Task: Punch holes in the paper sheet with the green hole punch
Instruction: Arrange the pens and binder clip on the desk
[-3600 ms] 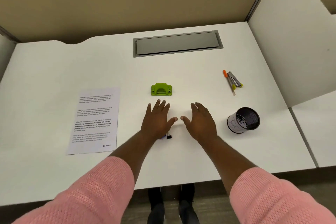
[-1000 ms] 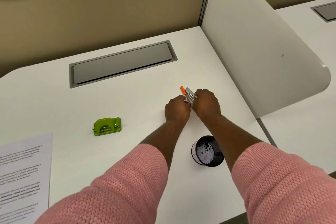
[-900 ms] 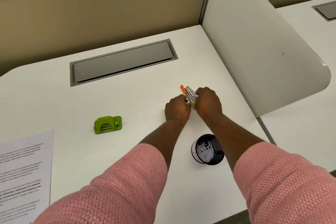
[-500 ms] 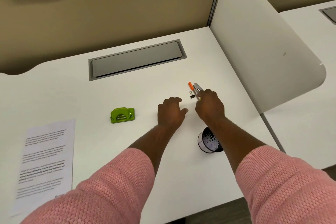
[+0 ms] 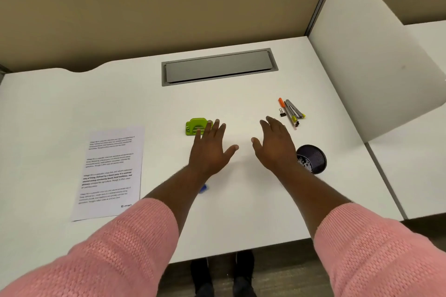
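Head view, desk top.

**Task items.** The green hole punch (image 5: 195,126) sits flat on the white desk (image 5: 241,205), roughly mid-desk. The paper sheet (image 5: 111,171) lies printed side up, left of the punch and nearer the person, well apart from it. No edge is in the punch, so no hole is made yet.

**Hands.**
- The left hand (image 5: 209,149) is palm down with fingers straight and spread, and holds nothing. It is just right of the punch, and its fingertips overlap the punch's right edge in this view. Cannot tell if they touch it.
- The right hand (image 5: 274,146) is also flat and spread, holding nothing, further right of the punch.

**Other items.**
- Pens (image 5: 290,111) and a small binder clip (image 5: 282,112) lie right of the punch, past the right hand.
- A dark mesh cup (image 5: 312,158) stands right of the punch and nearer the person.
- A small blue object (image 5: 204,188) peeks from under the left forearm; unidentified.
- A grey hatch (image 5: 219,66) is behind the punch.

**Step in hand (judgement).** Punch and sheet need bringing together, and the left hand looks best placed to take the punch.

**Method notes.**
- Grip the punch by its body sides, not the lever, so it does not close in transit.
- Carry it to the sheet rather than dragging thin paper across a smooth desk.
- I cannot tell which way the slot faces, so check before feeding.
- Slide one sheet edge fully in, square to the back stop and centred.
- Pin the sheet flat with the free hand.
- Press the lever straight down with the palm in one firm stroke. A tilted press risks a skewed or half-cut hole.
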